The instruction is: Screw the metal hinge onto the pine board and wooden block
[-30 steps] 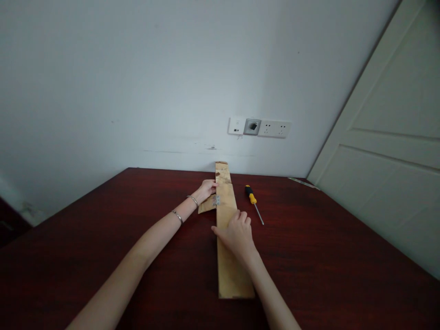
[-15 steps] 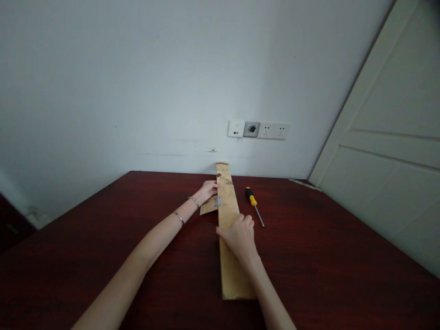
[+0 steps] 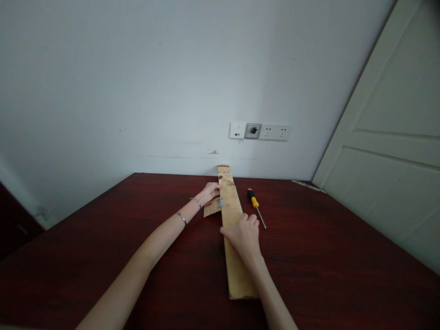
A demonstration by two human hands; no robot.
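A long, pale wooden board (image 3: 232,201) runs away from me over the dark red table, its far end by the wall. My right hand (image 3: 244,233) lies across its near half, thumb over the left edge and fingers over the right, gripping it. Farther up, my left hand (image 3: 210,191) grips the board's left edge; some of its fingers are hidden. Just nearer than that hand, a metal hinge (image 3: 222,202) sits at the board's left edge, where a short wooden piece (image 3: 211,208) sticks out leftward. A yellow and black screwdriver (image 3: 254,201) lies right of the board.
The dark red table (image 3: 309,247) reaches the white wall, which carries a row of sockets (image 3: 275,132). On the right stands a white panelled door (image 3: 388,151). A thin pale strip (image 3: 308,186) lies at the table's far right edge.
The view has shifted slightly, so everything sits a little to the right and lower. Both hands keep their places on the board, whose near end has swung slightly rightward.
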